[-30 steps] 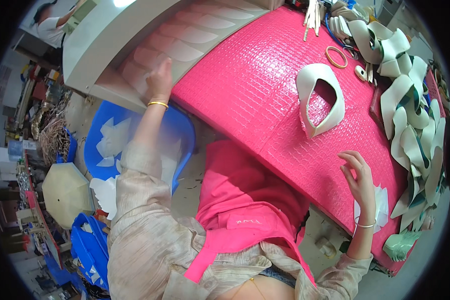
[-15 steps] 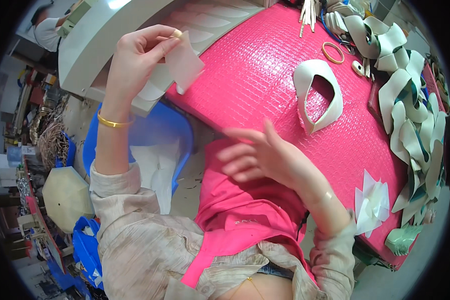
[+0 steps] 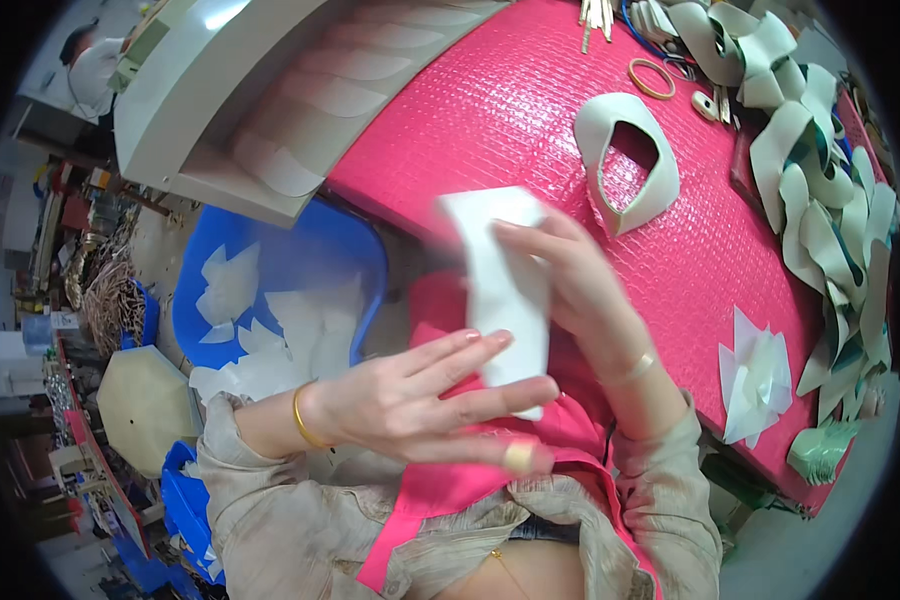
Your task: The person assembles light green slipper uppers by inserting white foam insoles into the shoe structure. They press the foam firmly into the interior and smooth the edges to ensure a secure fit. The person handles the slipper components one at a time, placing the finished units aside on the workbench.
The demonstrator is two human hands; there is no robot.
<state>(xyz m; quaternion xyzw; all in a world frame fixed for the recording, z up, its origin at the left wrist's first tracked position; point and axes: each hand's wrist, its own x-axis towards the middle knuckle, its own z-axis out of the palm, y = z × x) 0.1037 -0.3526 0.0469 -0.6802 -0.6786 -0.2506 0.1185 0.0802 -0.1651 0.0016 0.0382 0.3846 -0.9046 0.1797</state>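
Over my lap, my right hand (image 3: 585,275) grips a smooth white flat piece (image 3: 505,310) by its right side, thumb on its face. The piece hangs upright, slightly bent and blurred at its upper left. My left hand (image 3: 410,400) has its fingers stretched out and spread across the lower part of the piece; contact is unclear. A yellow band wraps one of its fingers. On the pink table cover (image 3: 450,110) stands a white shoe upper (image 3: 660,180) with an open middle, beyond my right hand.
A blue bin (image 3: 195,300) with white scraps sits at left, below a grey machine (image 3: 180,120) holding several translucent sheets. Many white-green curved pieces (image 3: 810,230) pile along the right edge. A tape roll (image 3: 652,78) and thin crumpled sheets (image 3: 755,375) lie on the table.
My left hand has come down from beside the machine, and the thin translucent sheet it held has left it. My right hand, earlier without anything visible in it, now grips the white piece.
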